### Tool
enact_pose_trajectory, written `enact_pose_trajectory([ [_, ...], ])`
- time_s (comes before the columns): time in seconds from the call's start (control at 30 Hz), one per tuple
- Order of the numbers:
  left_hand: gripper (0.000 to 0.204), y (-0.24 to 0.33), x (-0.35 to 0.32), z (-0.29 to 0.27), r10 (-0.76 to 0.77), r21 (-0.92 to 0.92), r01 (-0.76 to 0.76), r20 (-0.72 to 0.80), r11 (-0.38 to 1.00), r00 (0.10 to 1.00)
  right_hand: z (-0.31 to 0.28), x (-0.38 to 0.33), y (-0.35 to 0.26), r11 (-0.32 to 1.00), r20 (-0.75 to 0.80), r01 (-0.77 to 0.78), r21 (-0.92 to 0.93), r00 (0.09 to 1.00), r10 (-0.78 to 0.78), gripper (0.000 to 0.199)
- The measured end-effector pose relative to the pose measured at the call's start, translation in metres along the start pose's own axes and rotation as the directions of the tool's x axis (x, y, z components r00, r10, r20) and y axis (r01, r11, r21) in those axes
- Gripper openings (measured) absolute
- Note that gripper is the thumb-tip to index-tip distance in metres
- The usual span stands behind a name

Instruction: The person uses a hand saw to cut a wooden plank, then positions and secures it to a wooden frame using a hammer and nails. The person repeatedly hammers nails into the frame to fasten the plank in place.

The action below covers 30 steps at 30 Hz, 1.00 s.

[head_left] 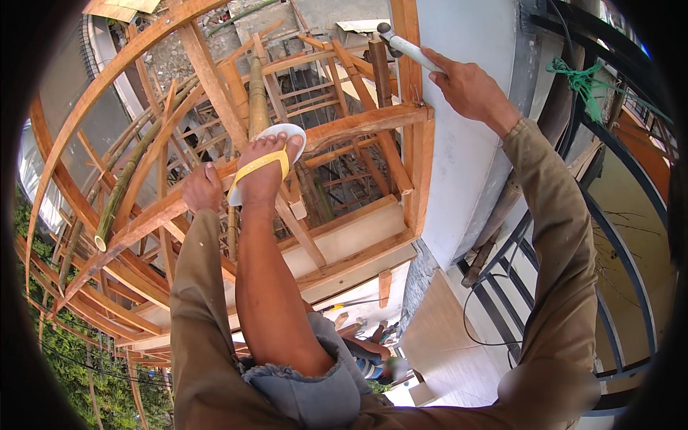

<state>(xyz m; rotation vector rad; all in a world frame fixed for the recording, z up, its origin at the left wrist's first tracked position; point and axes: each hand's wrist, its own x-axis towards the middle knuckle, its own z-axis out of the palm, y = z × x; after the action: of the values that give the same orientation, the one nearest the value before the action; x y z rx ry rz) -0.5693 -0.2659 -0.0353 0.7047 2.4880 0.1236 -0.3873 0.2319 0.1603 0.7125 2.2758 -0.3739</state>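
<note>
On rough timber scaffolding, left hand (203,188) grips a plank (150,218); right hand (467,87) clasps a smooth hammer handle (410,49).

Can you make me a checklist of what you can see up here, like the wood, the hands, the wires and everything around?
Surface: a wooden scaffold frame of beams and bamboo poles, high above the ground.
Job's things: a white-handled tool, its working end out of view past the handle.
Clutter: loose planks and short wood pieces on the frame below.
Hands: left hand grips a curved wooden beam; right hand is closed around the tool handle.
Foot: a bare foot in a yellow-strapped sandal stands on the same beam.
Cables: a thin black wire hangs by the dark metal railing; a green rope is tied above.
Surroundings: a grey-white wall, green plants far below left.
</note>
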Motion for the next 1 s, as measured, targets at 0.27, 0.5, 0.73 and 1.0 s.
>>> enact_pose_trajectory([
  [0.27, 0.033, -0.004, 0.001, 0.003, -0.028, 0.016, 0.027, 0.029, 1.000, 0.999, -0.005, -0.009, -0.002, 0.936, -0.133, -0.107, 0.334, 0.978, 0.160, 0.050],
  [0.5, 0.027, 0.063, 0.029, -0.018, 0.012, -0.236, -0.065, -0.220, 0.969, 0.976, 0.042, -0.049, 0.037, 0.937, 0.049, -0.230, 0.262, 0.973, 0.225, 0.052],
  [0.73, 0.034, 0.319, 0.051, 0.033, 0.511, -0.871, -0.028, 0.261, 0.490, 0.819, 0.025, -0.061, 0.031, 0.920, -0.023, -0.272, 0.281, 0.957, 0.289, 0.051],
  [1.0, 0.037, 0.450, 0.032, 0.122, 0.278, -0.862, 0.344, 0.458, 0.373, 0.845, 0.033, -0.071, 0.043, 0.942, -0.092, -0.208, 0.263, 0.967, 0.239, 0.048],
])
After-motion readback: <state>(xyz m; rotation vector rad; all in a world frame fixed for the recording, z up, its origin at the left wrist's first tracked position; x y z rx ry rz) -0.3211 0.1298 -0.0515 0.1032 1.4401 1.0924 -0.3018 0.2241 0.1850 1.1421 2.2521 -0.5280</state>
